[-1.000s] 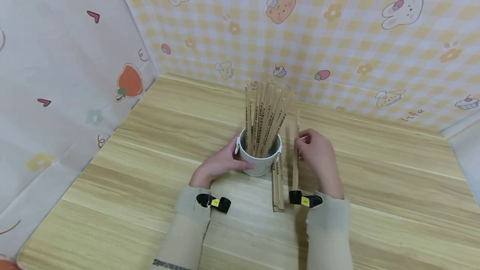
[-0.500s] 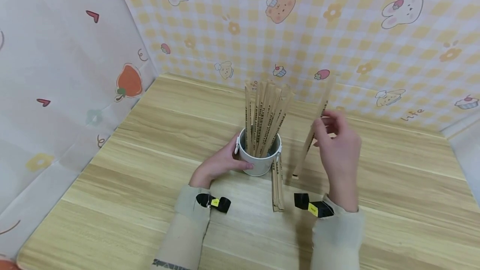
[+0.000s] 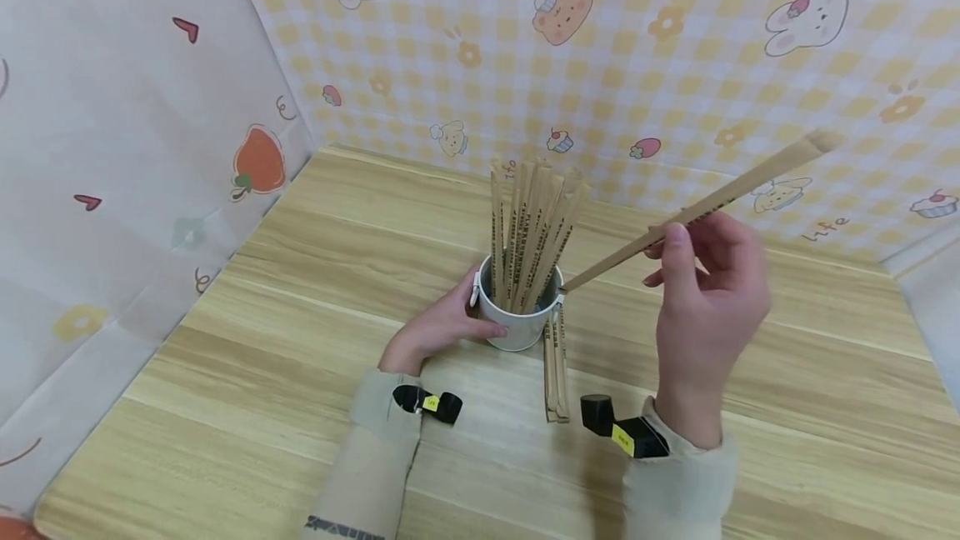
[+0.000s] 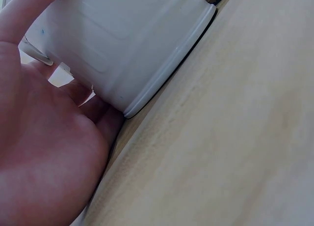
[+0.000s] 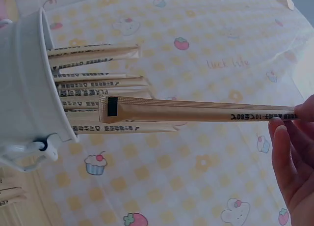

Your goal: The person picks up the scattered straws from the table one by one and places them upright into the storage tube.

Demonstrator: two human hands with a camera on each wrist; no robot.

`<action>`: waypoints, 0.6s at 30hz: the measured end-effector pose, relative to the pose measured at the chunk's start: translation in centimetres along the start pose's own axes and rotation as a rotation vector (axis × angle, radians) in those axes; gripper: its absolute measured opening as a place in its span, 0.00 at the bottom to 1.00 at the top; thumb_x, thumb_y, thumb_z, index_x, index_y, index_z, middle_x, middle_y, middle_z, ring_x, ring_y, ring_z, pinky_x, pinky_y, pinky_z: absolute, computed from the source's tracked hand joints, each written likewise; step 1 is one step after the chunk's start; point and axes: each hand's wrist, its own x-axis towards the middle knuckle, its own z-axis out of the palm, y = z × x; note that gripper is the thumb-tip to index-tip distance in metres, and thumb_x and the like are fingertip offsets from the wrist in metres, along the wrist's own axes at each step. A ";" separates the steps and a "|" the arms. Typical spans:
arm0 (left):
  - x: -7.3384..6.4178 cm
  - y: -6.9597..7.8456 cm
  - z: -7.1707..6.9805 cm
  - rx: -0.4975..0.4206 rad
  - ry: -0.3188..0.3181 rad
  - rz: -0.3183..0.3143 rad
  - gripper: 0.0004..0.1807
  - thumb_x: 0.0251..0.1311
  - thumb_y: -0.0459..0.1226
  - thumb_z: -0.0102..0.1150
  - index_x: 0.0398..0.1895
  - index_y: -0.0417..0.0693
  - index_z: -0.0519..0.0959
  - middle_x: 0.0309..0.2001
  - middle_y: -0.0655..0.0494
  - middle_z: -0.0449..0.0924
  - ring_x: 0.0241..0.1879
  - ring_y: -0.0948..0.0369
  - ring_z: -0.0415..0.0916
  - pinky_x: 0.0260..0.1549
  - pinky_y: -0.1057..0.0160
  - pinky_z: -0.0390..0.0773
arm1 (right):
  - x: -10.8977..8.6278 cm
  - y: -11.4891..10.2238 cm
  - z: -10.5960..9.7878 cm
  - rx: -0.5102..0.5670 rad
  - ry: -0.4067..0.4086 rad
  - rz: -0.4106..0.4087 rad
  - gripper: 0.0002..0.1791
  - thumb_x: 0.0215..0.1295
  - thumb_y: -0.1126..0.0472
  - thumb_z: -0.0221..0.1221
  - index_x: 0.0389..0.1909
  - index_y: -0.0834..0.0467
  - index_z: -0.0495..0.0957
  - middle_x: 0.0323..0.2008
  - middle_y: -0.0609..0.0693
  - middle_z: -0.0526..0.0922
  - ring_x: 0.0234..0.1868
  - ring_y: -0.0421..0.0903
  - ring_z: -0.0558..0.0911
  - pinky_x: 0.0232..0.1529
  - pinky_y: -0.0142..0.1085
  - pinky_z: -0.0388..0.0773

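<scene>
A small white metal bucket (image 3: 516,332) stands on the table with several paper-wrapped straws (image 3: 528,240) upright in it. My left hand (image 3: 438,327) grips the bucket's left side, thumb across its front; the left wrist view shows the palm close to the white wall (image 4: 113,44). My right hand (image 3: 712,290) pinches one paper-wrapped straw (image 3: 720,198) between thumb and fingers, in the air right of the bucket. It is tilted, its lower end near the bucket's right rim. In the right wrist view this wrapped straw (image 5: 196,110) has a black mark near its end; touching cannot be told.
More wrapped straws (image 3: 555,382) lie on the wooden table (image 3: 300,315) just right of and in front of the bucket, partly hidden by it. A patterned wall covering (image 3: 420,48) rises behind the table, and a white one (image 3: 135,107) on the left.
My right hand has lifted the straw off to the right and tilted it, swinging its lower end towards the bucket's rim. My left hand and the bucket have stayed in place.
</scene>
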 end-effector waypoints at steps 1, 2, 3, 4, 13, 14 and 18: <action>0.0 0.1 0.0 0.003 0.003 0.000 0.55 0.39 0.25 0.65 0.68 0.58 0.43 0.62 0.48 0.54 0.58 0.50 0.57 0.55 0.55 0.62 | 0.0 0.0 0.1 -0.006 -0.010 0.004 0.09 0.54 0.71 0.58 0.37 0.70 0.74 0.28 0.63 0.78 0.23 0.49 0.76 0.16 0.28 0.72; 0.0 0.1 0.0 0.005 0.005 0.001 0.55 0.39 0.26 0.65 0.68 0.58 0.43 0.62 0.48 0.54 0.58 0.50 0.58 0.55 0.55 0.62 | 0.0 0.1 0.2 -0.029 -0.023 0.008 0.09 0.54 0.70 0.58 0.37 0.70 0.74 0.29 0.62 0.79 0.23 0.49 0.76 0.17 0.28 0.72; 0.0 0.2 0.0 0.005 0.004 0.002 0.55 0.40 0.26 0.65 0.68 0.58 0.43 0.62 0.48 0.54 0.58 0.50 0.58 0.55 0.55 0.62 | 0.0 0.3 0.2 -0.053 -0.038 0.014 0.09 0.55 0.70 0.57 0.37 0.69 0.75 0.29 0.62 0.79 0.24 0.48 0.76 0.17 0.28 0.72; 0.0 0.2 0.0 0.005 0.004 0.003 0.55 0.39 0.25 0.65 0.68 0.58 0.43 0.62 0.48 0.55 0.57 0.50 0.58 0.55 0.56 0.63 | 0.0 0.4 0.2 -0.071 -0.053 0.021 0.09 0.55 0.69 0.57 0.37 0.69 0.75 0.30 0.61 0.79 0.24 0.48 0.77 0.17 0.28 0.72; 0.0 0.2 0.0 -0.003 -0.006 -0.004 0.55 0.40 0.26 0.65 0.68 0.59 0.43 0.61 0.47 0.56 0.57 0.50 0.59 0.54 0.56 0.64 | -0.4 3.3 0.3 -0.322 -0.225 0.068 0.12 0.59 0.60 0.57 0.39 0.65 0.75 0.32 0.53 0.80 0.28 0.47 0.79 0.19 0.29 0.75; 0.0 0.2 0.0 -0.004 -0.006 -0.004 0.55 0.40 0.26 0.66 0.68 0.60 0.43 0.61 0.47 0.56 0.57 0.50 0.59 0.54 0.56 0.63 | -0.4 3.8 0.3 -0.339 -0.236 0.080 0.12 0.59 0.59 0.57 0.39 0.64 0.75 0.31 0.53 0.80 0.29 0.46 0.79 0.19 0.29 0.75; 0.0 0.0 -0.1 -0.006 -0.009 0.001 0.55 0.40 0.26 0.65 0.68 0.59 0.43 0.61 0.47 0.56 0.57 0.50 0.59 0.54 0.56 0.63 | -0.7 5.7 0.2 -0.410 -0.296 0.106 0.13 0.58 0.57 0.57 0.39 0.62 0.76 0.32 0.49 0.80 0.30 0.42 0.79 0.20 0.30 0.76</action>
